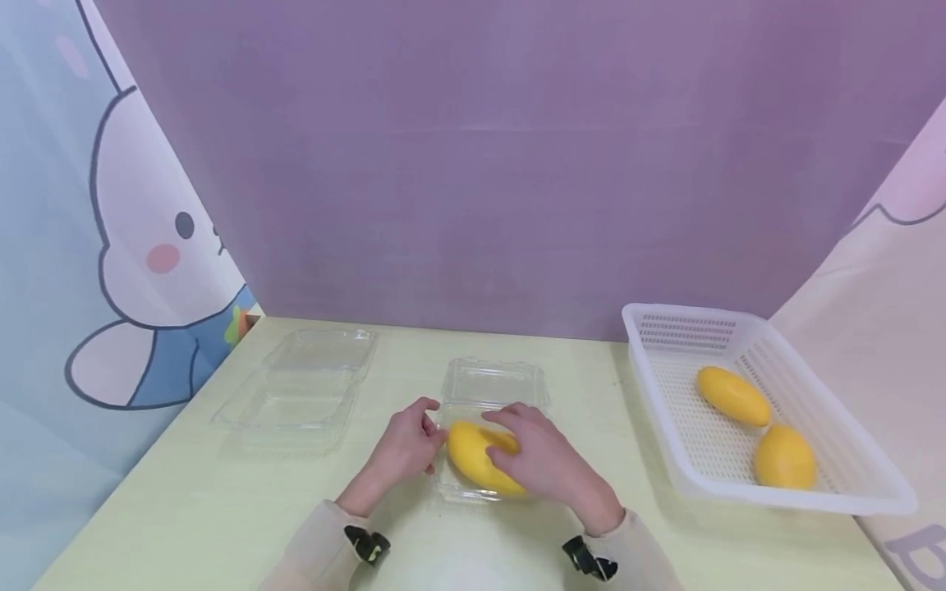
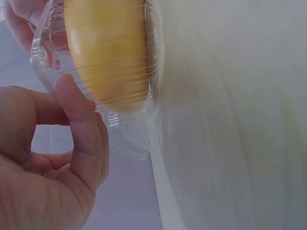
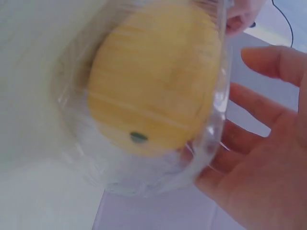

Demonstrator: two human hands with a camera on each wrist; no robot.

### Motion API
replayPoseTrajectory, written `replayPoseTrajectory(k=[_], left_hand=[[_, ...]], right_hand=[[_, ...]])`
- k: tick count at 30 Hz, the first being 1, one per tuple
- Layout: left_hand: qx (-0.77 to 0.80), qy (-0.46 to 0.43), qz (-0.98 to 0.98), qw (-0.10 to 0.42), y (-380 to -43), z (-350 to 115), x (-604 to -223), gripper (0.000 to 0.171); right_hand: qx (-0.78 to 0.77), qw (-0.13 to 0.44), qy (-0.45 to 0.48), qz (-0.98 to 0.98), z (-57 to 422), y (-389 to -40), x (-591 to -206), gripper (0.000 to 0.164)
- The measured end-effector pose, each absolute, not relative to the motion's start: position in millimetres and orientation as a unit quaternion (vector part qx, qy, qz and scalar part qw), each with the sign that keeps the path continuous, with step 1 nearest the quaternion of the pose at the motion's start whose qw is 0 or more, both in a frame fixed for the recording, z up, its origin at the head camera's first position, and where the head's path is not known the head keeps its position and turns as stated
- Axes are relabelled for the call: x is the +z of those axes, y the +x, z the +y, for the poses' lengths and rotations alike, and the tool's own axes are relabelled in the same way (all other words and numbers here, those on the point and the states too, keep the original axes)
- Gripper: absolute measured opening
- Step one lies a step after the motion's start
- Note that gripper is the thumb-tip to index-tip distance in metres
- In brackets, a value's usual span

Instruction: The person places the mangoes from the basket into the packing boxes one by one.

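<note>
A yellow mango [image 1: 473,458] lies in the base of a clear plastic clamshell box [image 1: 473,494], whose lid [image 1: 493,384] is folded back behind it. My left hand [image 1: 408,443] is at the box's left end; in the left wrist view its thumb and fingers [image 2: 79,112] pinch the clear rim. Over the right part of the mango is my right hand [image 1: 543,455], fingers spread. From the right wrist view, its thumb [image 3: 268,62] stands apart from the box and the other fingers reach behind the rim. A small green stem mark [image 3: 138,137] shows on the fruit.
A second clear clamshell box [image 1: 296,402], lid open, stands on the pale table to the left. At the right, a white plastic basket [image 1: 665,447] holds two more mangoes [image 1: 732,396]. A purple panel [image 1: 473,205] rises behind the table.
</note>
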State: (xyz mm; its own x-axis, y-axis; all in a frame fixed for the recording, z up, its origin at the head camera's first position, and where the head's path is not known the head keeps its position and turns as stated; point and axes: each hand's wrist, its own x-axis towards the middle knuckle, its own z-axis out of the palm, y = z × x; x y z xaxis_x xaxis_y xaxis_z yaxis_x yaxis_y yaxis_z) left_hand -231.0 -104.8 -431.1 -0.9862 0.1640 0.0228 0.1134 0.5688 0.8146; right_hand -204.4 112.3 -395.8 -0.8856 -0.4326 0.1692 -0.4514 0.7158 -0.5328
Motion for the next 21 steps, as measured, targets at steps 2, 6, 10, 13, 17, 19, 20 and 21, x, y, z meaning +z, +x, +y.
replayPoseTrajectory(k=[2,6,10,13,17,19,20,21], left_hand=[[0.457,0.079,0.885,0.028,-232,-105,-432,0.047],[0.456,0.079,0.886,0.028,-233,-105,-433,0.047],[0.458,0.079,0.885,0.031,-233,-104,-433,0.048],[0.457,0.077,0.885,0.032,-232,-104,-433,0.048],[0.458,0.075,0.885,0.031,-232,-104,-432,0.048],[0.459,0.075,0.885,0.032,-232,-104,-432,0.048],[0.46,0.075,0.884,0.032,-232,-104,-432,0.048],[0.461,0.074,0.884,0.032,-232,-104,-432,0.048]], right_hand=[[0.316,0.033,0.224,-0.921,114,-207,-393,0.039],[0.354,0.074,0.204,-0.91,117,-213,-389,0.03],[0.367,0.11,0.191,-0.904,122,-219,-386,0.027],[0.377,0.136,0.177,-0.899,124,-224,-385,0.024],[0.397,0.157,0.148,-0.892,129,-231,-388,0.022],[0.407,0.161,0.132,-0.89,132,-235,-390,0.022],[0.412,0.163,0.123,-0.888,133,-237,-391,0.023],[0.416,0.165,0.115,-0.887,135,-240,-392,0.024]])
